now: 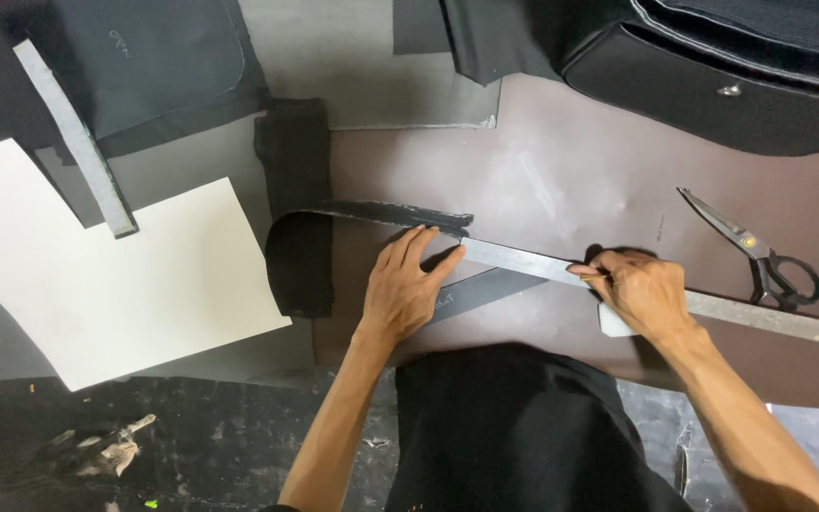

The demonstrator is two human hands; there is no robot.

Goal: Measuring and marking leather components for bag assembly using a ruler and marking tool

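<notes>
On brown sheet [561, 171], long grey metal ruler [523, 261], pressed by left hand [400, 289]

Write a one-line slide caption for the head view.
Left hand pins a metal ruler on brown sheet material; right hand marks along it, scissors nearby.

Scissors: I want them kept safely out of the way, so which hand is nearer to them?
Right. The right hand lies just left of the scissors; the left hand is farther left.

Left hand [402, 289]: laid flat, palm down, fingers spread forward.
Right hand [645, 292]: curled, fingertips pinched together, forearm angled inward.
</notes>
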